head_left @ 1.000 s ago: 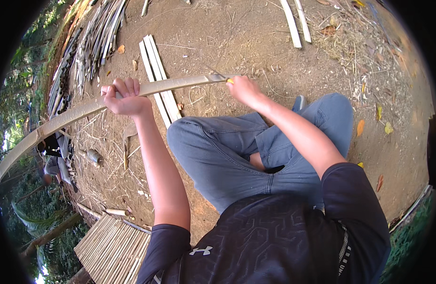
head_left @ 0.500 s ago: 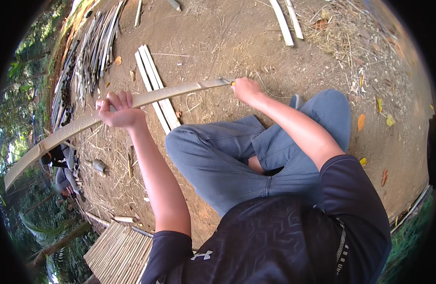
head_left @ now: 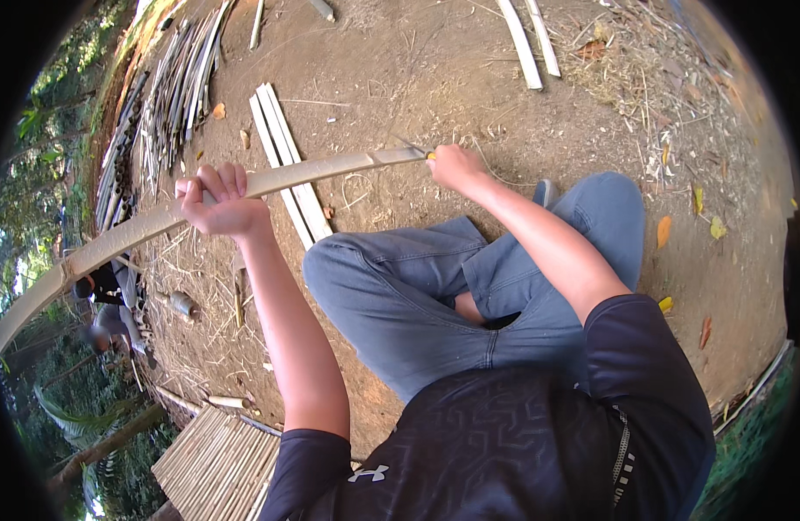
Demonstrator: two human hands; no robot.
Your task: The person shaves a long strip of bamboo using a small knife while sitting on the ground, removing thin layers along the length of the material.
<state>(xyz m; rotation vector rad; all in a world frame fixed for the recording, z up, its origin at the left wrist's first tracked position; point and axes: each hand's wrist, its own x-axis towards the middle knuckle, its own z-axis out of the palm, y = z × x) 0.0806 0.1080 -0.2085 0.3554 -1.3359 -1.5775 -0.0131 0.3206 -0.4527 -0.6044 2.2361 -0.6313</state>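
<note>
A long, pale bamboo strip (head_left: 322, 169) stretches across in front of me, its far-left end reaching out over the greenery. My left hand (head_left: 219, 201) is closed around the strip left of its middle, fingers curled over the top. At the strip's right end, my right hand (head_left: 458, 167) is closed on a small knife (head_left: 408, 141); a bit of yellow handle shows by the fingers, and the thin blade lies at the strip's tip. Most of the handle is hidden in the fist. My crossed legs in grey trousers (head_left: 391, 304) are below.
Split bamboo slats (head_left: 283, 161) lie on the dirt beneath the strip, with two more slats (head_left: 523, 48) farther off. A pile of poles (head_left: 178, 82) is at upper left. Lower left stands a slatted bamboo platform (head_left: 217, 464). Another person (head_left: 113, 295) is at far left.
The bamboo strip has shifted slightly left, its left end nearer the view's edge. The knife blade stands at a different angle by the strip's tip. Both hands keep their grips.
</note>
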